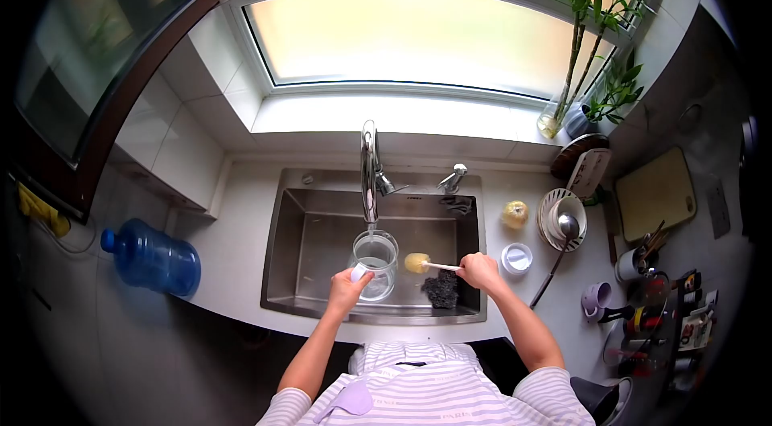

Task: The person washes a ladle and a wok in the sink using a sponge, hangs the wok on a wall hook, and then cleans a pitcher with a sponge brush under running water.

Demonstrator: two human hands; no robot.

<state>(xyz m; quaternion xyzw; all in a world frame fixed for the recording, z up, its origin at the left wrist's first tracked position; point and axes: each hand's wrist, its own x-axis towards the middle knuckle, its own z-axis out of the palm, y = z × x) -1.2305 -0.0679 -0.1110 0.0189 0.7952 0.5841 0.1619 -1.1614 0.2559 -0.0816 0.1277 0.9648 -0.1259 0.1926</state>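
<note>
My left hand (345,294) is closed on the white handle of a clear pitcher (376,265), which I hold over the sink (310,253). The pitcher's mouth is under the chrome faucet (369,177), and some water seems to be inside it. In my right hand (480,271) is the pale handle of a bottle brush (418,263) with a yellowish head. The brush head is to the right of the pitcher, apart from it. Below the brush, a dark mesh cloth (441,289) lies in the sink.
Right of the sink are a round white lid (516,258), an onion-like item (515,215) and a dish basket (560,199) with a bowl and ladle. A blue water jug (153,258) lies at left. Potted plants (575,64) stand by the window.
</note>
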